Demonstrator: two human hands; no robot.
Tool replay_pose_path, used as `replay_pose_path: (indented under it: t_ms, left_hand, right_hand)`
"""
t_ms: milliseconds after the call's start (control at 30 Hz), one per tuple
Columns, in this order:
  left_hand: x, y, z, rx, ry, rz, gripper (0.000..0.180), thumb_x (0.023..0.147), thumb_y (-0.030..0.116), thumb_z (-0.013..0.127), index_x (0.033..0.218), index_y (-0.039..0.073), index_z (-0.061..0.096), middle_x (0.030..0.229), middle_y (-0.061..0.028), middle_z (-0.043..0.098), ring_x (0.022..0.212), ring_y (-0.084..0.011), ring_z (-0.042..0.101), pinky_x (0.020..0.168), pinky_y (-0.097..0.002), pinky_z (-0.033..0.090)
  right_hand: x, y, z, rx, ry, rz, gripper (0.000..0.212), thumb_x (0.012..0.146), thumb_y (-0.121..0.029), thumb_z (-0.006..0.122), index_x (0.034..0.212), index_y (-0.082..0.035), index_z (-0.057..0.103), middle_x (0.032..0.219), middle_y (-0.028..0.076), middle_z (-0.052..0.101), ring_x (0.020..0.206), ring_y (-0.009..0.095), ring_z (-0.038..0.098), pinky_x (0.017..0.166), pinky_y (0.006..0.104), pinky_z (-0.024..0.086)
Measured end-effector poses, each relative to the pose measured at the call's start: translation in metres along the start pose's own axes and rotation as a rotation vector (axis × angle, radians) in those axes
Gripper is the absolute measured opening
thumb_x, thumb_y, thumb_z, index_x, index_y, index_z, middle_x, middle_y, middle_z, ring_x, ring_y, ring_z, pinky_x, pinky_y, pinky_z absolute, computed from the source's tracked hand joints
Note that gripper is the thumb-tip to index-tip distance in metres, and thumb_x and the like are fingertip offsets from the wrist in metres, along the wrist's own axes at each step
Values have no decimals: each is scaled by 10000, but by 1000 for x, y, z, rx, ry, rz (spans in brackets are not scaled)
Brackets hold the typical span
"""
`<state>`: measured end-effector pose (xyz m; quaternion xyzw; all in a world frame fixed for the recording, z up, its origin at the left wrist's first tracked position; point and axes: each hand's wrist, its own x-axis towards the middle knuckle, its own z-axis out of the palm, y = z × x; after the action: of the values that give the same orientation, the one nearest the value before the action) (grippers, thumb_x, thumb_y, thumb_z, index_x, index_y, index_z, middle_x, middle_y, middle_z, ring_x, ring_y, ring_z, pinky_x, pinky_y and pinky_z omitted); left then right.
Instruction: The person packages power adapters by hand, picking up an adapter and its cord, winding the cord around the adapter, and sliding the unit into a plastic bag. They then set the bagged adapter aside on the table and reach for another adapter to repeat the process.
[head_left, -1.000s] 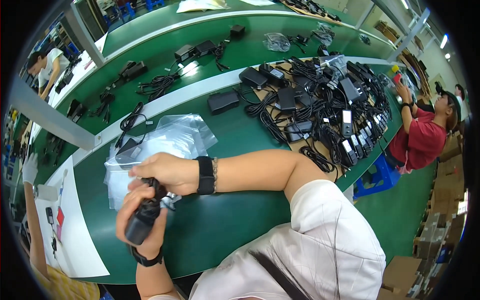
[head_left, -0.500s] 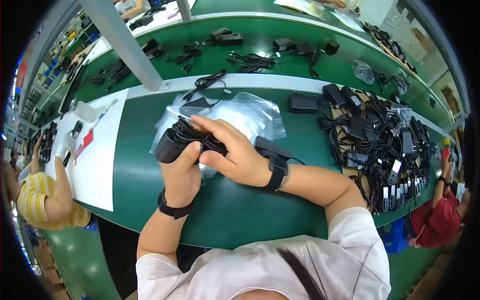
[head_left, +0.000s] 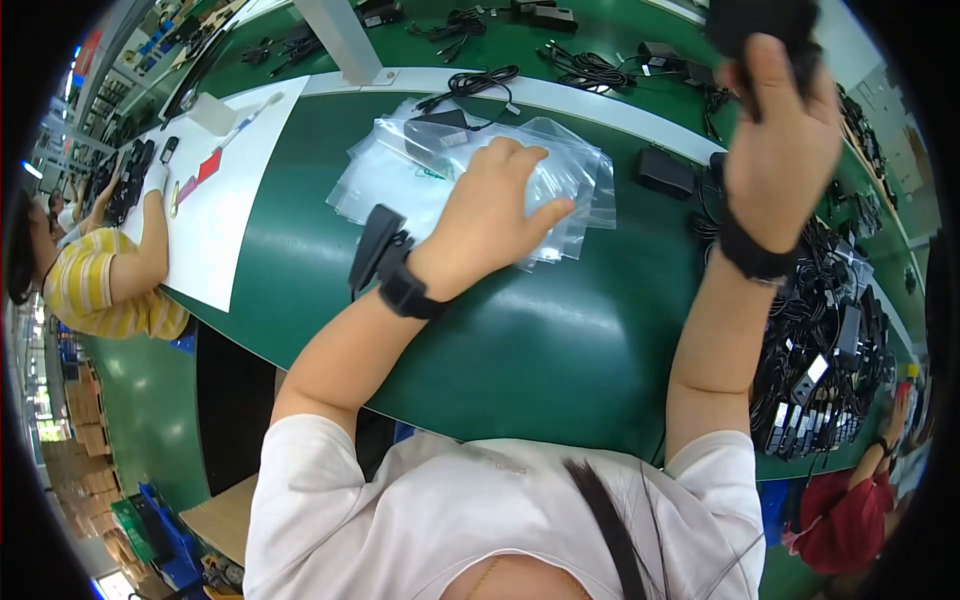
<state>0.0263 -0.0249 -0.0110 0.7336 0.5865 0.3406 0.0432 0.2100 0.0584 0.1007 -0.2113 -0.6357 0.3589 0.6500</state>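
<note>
Left hand (head_left: 495, 215) lies flat, grip released, on clear bags (head_left: 560, 175); right hand (head_left: 780, 140) grasps a black adapter (head_left: 765, 25) above bare green table (head_left: 560, 350).

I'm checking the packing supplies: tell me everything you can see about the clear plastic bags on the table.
The clear plastic bags lie flat in a loose, overlapping stack on the green table, near its white far strip. They look thin, glossy and wrinkled, and seem empty. A black cable's end rests on their far edge. The left hand presses palm-down on their near right part, fingers spread.

Two hands (head_left: 495, 215), one bag stack (head_left: 420, 170), approx. four loose adapters (head_left: 665, 172).
</note>
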Motion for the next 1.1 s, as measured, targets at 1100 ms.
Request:
replay_pose_path:
  t_ms: [1100]
  left_hand:
    - [-2,-25,-54,654,-429,588,301,657,17,550,957,29,571,619,-46,519,755,-209,499,853,-362,398]
  right_hand:
    - [0,47,-90,427,-13,197,219,811,-102,617,982,19,552,899,71,605,764,163,587,696,295,489]
